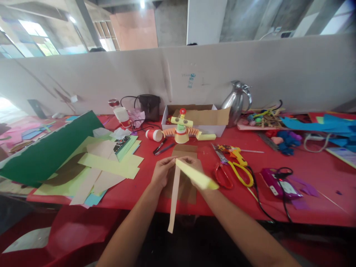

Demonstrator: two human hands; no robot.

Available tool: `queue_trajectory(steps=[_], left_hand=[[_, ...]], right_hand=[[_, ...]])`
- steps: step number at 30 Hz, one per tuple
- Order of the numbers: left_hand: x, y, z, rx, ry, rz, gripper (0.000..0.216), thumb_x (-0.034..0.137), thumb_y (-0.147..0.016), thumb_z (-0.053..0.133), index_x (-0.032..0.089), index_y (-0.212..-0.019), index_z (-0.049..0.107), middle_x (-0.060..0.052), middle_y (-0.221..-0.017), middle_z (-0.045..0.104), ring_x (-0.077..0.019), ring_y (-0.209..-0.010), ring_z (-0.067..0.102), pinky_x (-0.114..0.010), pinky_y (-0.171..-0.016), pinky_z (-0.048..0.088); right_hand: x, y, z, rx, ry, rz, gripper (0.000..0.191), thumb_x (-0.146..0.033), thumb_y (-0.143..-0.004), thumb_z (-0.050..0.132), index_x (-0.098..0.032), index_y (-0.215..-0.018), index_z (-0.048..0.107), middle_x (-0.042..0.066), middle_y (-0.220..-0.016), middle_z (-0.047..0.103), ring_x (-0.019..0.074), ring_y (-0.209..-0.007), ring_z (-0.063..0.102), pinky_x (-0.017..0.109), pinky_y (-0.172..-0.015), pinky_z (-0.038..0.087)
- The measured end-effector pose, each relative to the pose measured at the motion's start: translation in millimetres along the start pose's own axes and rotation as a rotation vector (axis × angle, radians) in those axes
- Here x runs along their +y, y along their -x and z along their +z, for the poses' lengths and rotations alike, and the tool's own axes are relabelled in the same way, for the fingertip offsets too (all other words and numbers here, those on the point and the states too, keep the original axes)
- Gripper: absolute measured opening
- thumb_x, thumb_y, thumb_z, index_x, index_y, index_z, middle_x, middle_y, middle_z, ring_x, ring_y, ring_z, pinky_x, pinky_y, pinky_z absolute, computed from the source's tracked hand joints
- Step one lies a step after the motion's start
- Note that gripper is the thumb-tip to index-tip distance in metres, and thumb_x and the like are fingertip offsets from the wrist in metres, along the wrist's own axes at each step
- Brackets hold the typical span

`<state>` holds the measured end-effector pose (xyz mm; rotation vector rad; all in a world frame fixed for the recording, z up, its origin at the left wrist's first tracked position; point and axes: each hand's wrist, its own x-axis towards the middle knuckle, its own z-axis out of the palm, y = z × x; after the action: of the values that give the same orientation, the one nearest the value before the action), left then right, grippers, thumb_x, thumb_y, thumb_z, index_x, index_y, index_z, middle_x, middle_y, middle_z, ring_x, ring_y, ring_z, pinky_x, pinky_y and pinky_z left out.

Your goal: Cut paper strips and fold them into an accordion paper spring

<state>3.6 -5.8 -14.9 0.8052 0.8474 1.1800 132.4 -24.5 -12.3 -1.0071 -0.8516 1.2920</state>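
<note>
Over a brown cardboard piece (191, 196), both hands meet at the joined ends of two paper strips. A pale pink paper strip (174, 200) hangs down toward the table's front edge. From the same corner a pale yellow paper strip (194, 174) runs to the right, across my right hand. My left hand (162, 171) pinches the corner from the left; my right hand (194, 163) pinches it from the right, its fingers partly hidden by the yellow strip. Just beyond stands a paper figure (181, 128) with pleated orange arms.
Scissors (222, 159) and a yellow glue gun (236, 155) with a cord lie to the right, near a purple box (278, 183). Paper sheets (111, 165) and a green board (55, 152) are left. A metal jug (235, 102) and white box (219, 129) stand behind.
</note>
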Motion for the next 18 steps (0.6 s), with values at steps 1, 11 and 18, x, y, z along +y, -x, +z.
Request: queue_trajectory(steps=[1, 11, 18], left_hand=[[1.2, 1.0, 1.3, -0.001, 0.006, -0.005, 0.035, 0.03, -0.059, 0.085, 0.012, -0.087, 0.075, -0.009, -0.076, 0.075, -0.0186, -0.066, 0.068, -0.03, -0.068, 0.054], [1.0, 2.9, 4.9, -0.018, -0.019, 0.022, 0.035, 0.034, -0.063, 0.082, 0.012, -0.089, 0.073, -0.008, -0.072, 0.073, -0.0188, -0.058, 0.067, -0.03, -0.058, 0.055], [2.7, 2.7, 3.7, 0.107, -0.202, 0.187, 0.03, 0.037, -0.069, 0.077, 0.015, -0.089, 0.074, -0.005, -0.078, 0.074, -0.0172, -0.067, 0.067, -0.027, -0.065, 0.053]], right_hand=[[0.3, 0.4, -0.2, -0.006, 0.001, -0.005, 0.023, -0.04, -0.06, 0.079, -0.021, -0.07, 0.071, 0.0, -0.064, 0.067, 0.0154, -0.056, 0.055, 0.029, -0.054, 0.043], [12.3, -2.6, -2.4, 0.106, 0.104, -0.079, 0.028, -0.042, -0.06, 0.079, -0.021, -0.076, 0.07, 0.003, -0.077, 0.071, 0.0202, -0.069, 0.061, 0.032, -0.062, 0.047], [1.0, 5.3, -1.3, -0.017, 0.168, -0.088, 0.02, -0.036, -0.069, 0.072, -0.023, -0.083, 0.073, 0.002, -0.088, 0.074, 0.0243, -0.086, 0.066, 0.037, -0.078, 0.052]])
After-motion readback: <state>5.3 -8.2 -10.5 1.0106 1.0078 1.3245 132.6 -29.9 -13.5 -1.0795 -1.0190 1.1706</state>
